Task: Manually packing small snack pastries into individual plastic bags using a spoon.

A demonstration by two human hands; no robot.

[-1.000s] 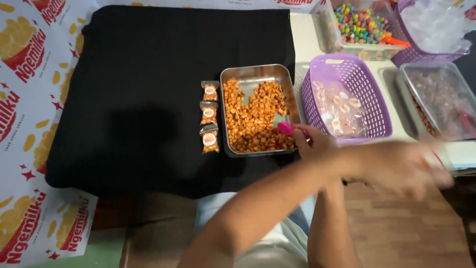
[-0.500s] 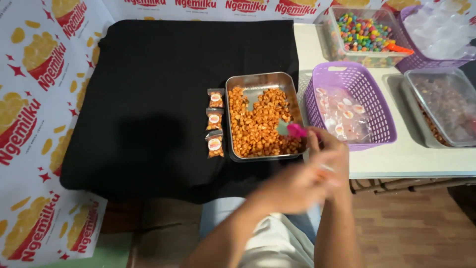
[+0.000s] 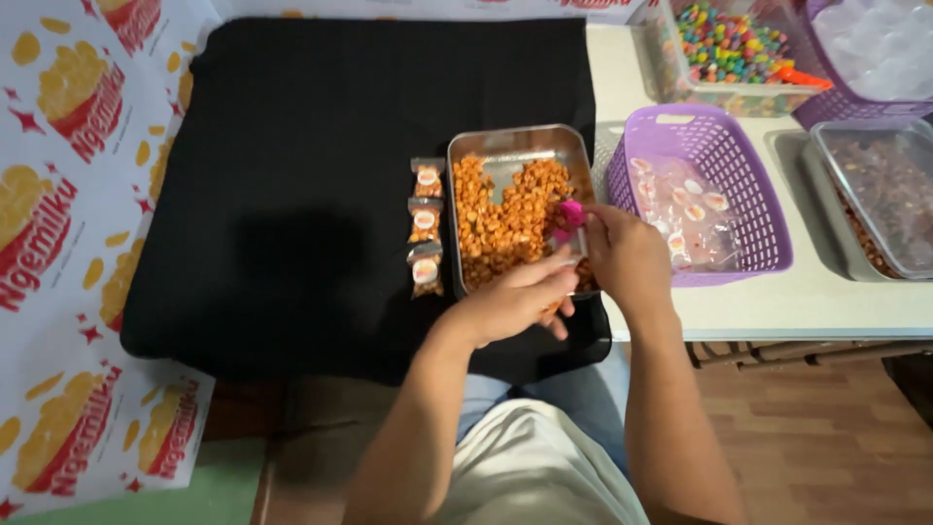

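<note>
Two hands meet over the near right corner of the metal tray [image 3: 515,160]: our right hand [image 3: 627,255] pinches a small pink scoop [image 3: 570,214], our left hand [image 3: 515,303] curls beside it, its hold hidden from us. Three filled snack packets [image 3: 426,226] lie just left of the tray; orange snacks [image 3: 505,209] still cover most of it. Right, a purple basket [image 3: 748,185] holds empty pouches.

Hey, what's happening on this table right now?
A person works over a metal tray of orange snack pieces on a black cloth. The right hand holds a small pink scoop at the tray's edge; the left hand is cupped beside it. Three small filled packets lie left of the tray.
</note>
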